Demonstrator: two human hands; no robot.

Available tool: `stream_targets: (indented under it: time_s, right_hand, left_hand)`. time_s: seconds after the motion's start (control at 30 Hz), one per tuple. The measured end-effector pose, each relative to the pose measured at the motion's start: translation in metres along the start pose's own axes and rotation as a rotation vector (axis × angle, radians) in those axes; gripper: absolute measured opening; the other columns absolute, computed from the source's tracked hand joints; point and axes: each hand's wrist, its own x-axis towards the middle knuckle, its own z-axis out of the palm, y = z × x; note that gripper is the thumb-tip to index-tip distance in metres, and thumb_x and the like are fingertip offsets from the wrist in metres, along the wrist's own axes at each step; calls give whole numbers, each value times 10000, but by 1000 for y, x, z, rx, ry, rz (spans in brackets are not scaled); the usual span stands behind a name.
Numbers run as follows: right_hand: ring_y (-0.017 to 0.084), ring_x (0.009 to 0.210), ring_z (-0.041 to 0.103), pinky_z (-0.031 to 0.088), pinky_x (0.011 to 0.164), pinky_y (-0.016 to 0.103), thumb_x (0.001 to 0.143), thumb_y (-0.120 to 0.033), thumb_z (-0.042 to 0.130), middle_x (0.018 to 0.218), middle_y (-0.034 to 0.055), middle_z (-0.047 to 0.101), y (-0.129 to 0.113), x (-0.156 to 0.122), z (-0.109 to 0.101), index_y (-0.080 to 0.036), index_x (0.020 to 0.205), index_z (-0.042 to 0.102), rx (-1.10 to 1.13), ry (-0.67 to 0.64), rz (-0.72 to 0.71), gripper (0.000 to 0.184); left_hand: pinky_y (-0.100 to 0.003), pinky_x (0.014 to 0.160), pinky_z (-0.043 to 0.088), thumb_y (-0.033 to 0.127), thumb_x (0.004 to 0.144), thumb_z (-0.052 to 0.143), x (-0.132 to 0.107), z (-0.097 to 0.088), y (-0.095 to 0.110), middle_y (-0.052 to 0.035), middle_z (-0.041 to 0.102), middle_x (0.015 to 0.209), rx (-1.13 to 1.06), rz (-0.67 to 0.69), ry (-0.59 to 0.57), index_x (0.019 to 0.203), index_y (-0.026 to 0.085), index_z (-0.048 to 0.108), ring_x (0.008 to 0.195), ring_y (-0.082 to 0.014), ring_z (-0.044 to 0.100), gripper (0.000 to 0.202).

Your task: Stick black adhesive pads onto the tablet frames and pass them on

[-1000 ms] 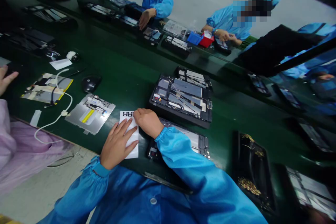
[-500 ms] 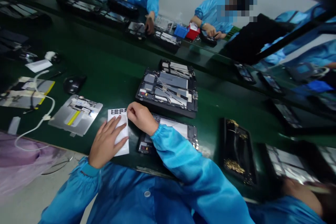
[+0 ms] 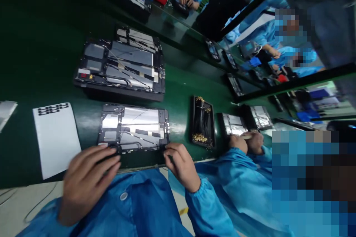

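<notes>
An opened tablet (image 3: 141, 122), its silver plates and thin cables exposed, lies on the green bench in front of me. My left hand (image 3: 90, 177) is at its lower left corner, fingers stretched out and slightly apart. At the lower right corner is my right hand (image 3: 180, 163), its thumb and forefinger pinched by the tablet's edge. Whatever may be between those fingertips is too small to tell. To the left lies a white backing sheet (image 3: 57, 142) with rows of small black stickers (image 3: 52, 108) along its top.
Behind lies a stack of opened tablets (image 3: 125, 66). A black tray (image 3: 203, 122) with gold-coloured small parts and black strands is on the right. Beyond it, a co-worker's hands (image 3: 246, 142) work at another tablet. A shelf edge (image 3: 178, 40) runs along the back.
My view has swung right. Both hands have left the sticker sheet and moved right to the near edge of the opened tablet. The sheet now lies untouched.
</notes>
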Motion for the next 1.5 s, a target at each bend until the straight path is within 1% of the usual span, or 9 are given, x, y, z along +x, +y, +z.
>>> stream_targets:
  time_s: [0.07, 0.13, 0.2, 0.3, 0.53, 1.03, 1.17, 1.3, 1.5]
  right_hand:
    - [210, 977, 647, 571, 835, 351, 961, -113, 559, 1022, 99, 676, 0, 0, 5, -201, 1067, 620, -56, -7, -64, 150]
    - [213, 981, 647, 574, 836, 348, 967, -119, 560, 1014, 107, 688, 0, 3, 9, -183, 1066, 626, -83, -9, -113, 135]
    - [217, 977, 647, 573, 838, 351, 972, -123, 562, 1003, 113, 696, 2, 7, 14, -160, 1051, 631, -98, -19, -154, 112]
    - [218, 975, 649, 572, 853, 365, 987, -141, 544, 1005, 111, 705, 4, 9, 18, -156, 1045, 640, -126, -45, -178, 113]
    - [209, 986, 668, 555, 977, 393, 965, -128, 587, 1045, 107, 707, 5, 10, 20, -149, 1074, 663, -125, -99, -178, 134]
    - [241, 1020, 634, 562, 951, 392, 1001, -151, 522, 1067, 116, 706, -2, 13, 18, -137, 1066, 666, -196, -124, -158, 159]
    - [232, 1046, 635, 571, 944, 380, 989, -140, 550, 1080, 121, 692, 0, 8, 17, -141, 1088, 653, -74, -91, -110, 143]
    - [201, 1037, 632, 578, 889, 335, 971, -116, 583, 1078, 112, 655, 5, -2, 15, -169, 1100, 631, 129, 16, 33, 147]
    - [210, 987, 623, 564, 841, 360, 975, -133, 586, 1043, 98, 644, 7, -6, 18, -195, 1111, 624, 119, 19, 72, 155]
  left_hand:
    - [-436, 959, 529, 167, 926, 635, 18, 26, 23, -64, 723, 1145, -49, 66, -108, 1097, 203, 688, 1134, -248, 653, 183]
    - [-400, 917, 518, 174, 957, 590, 32, 50, 36, -59, 723, 1094, -85, 81, -145, 1024, 184, 683, 1083, -226, 657, 115]
    - [-388, 880, 503, 188, 969, 573, 40, 68, 42, -48, 720, 1039, -100, 65, -163, 975, 182, 673, 1027, -219, 654, 100]
    - [-388, 859, 481, 206, 971, 572, 42, 81, 42, -37, 711, 996, -81, 39, -182, 933, 191, 663, 980, -218, 640, 100]
    - [-370, 839, 462, 214, 973, 561, 42, 84, 42, -30, 712, 981, -60, 31, -184, 892, 211, 669, 959, -203, 632, 135]
    - [-375, 841, 436, 195, 980, 540, 44, 85, 50, -36, 711, 997, -23, 32, -183, 960, 217, 669, 970, -216, 611, 131]
    - [-376, 804, 420, 198, 994, 505, 46, 89, 51, -40, 703, 988, -27, 44, -196, 928, 214, 667, 937, -221, 592, 176]
    - [-375, 797, 409, 191, 984, 530, 47, 91, 49, -30, 695, 959, -53, 36, -210, 922, 209, 665, 915, -216, 583, 150]
    - [-384, 830, 410, 225, 968, 583, 48, 95, 49, -16, 708, 983, -59, 22, -215, 942, 210, 670, 933, -221, 581, 91]
